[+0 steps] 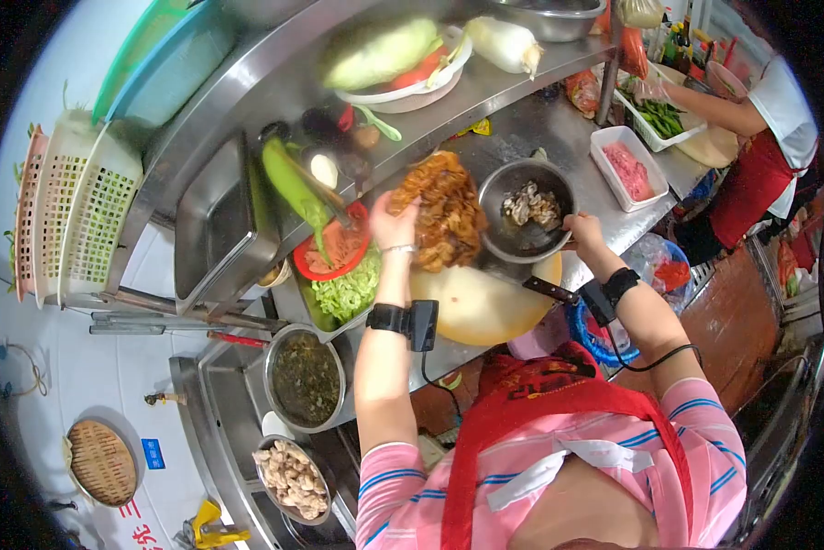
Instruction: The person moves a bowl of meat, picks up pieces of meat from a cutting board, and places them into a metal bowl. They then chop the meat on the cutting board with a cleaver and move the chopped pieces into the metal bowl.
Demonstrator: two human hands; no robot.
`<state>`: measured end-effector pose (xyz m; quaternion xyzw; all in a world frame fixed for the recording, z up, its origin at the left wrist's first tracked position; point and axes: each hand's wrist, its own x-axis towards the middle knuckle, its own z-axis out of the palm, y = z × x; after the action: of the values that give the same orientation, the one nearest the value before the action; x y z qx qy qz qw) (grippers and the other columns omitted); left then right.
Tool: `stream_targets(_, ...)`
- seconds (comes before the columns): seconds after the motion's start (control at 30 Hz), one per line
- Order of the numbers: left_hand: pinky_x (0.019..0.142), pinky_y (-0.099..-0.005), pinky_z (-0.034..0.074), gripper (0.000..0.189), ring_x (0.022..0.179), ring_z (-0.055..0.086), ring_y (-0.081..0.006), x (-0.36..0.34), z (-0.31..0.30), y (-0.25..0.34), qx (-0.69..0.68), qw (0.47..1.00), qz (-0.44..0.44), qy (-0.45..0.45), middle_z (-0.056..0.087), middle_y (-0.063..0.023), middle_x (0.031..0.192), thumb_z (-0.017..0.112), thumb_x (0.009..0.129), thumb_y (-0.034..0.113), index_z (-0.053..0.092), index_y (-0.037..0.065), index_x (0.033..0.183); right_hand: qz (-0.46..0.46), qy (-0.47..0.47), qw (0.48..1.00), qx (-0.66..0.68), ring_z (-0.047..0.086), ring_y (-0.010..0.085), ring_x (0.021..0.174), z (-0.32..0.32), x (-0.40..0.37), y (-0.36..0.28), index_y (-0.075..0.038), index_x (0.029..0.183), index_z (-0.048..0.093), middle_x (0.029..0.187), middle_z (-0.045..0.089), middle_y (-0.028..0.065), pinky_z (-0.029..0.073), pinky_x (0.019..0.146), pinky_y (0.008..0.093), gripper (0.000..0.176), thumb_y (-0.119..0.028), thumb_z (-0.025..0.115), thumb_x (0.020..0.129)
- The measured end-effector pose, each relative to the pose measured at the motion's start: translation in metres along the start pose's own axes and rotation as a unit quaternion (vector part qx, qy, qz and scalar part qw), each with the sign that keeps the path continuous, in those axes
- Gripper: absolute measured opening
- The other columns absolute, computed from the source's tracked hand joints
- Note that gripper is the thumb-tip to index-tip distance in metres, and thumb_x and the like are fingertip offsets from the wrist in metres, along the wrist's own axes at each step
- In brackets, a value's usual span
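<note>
My left hand [395,222] is closed at the left edge of a blurred mass of brown, sauce-coated food [444,211], which looks like meat pieces. Whatever container or wrapping bears it cannot be made out. A metal bowl [494,234] stands just right of it, with greyish-brown pieces [533,207] at its bottom. My right hand [584,231] grips the right rim of this bowl. Below both lies a round, pale yellow chopping board [472,307]. A knife with a dark handle [549,291] rests at the board's right side, near my right wrist.
A red bowl [359,220] and chopped greens [348,289] are at the left. A steel shelf [513,87] overhangs the counter's back. A white tub of pink meat [627,170] stands right; a co-worker's arm [719,108] reaches over green peppers [661,117]. A blue-rimmed bin [582,339] sits below.
</note>
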<state>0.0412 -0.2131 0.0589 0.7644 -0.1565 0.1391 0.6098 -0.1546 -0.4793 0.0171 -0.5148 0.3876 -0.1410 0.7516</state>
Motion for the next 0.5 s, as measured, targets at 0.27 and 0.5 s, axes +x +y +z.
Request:
stream_targets(0.27,0.078,-0.0370,0.038,0.042,0.087,0.045,-0.0283,-0.038,0.008,0.011,0.330,0.910,0.234,-0.089,0.047,-0.0103,0.090,0.066,0.059,0.008,0.059,0.011,0.100,0.014,0.058,0.991,0.121,0.059,0.0302,0.063,-0.053,0.009,-0.012,0.005,0.087,0.046,0.080,0.052,0.0150,0.055,0.053,0.0454,0.017,0.001,0.046,0.071)
stream_targets(0.5,0.077,-0.0391,0.043,0.026,0.081,0.047,-0.0245,-0.096,0.025,-0.013,0.365,0.749,0.469,-0.292,0.048,-0.0066,0.084,0.050,0.072,0.007,0.057,0.012,0.096,0.009,0.121,0.983,0.136,0.058,0.0264,0.064,-0.097,0.020,0.023,0.001,0.089,0.047,0.082,0.054,0.0136,0.055,0.052,0.0375,0.018,-0.001,0.047,0.071)
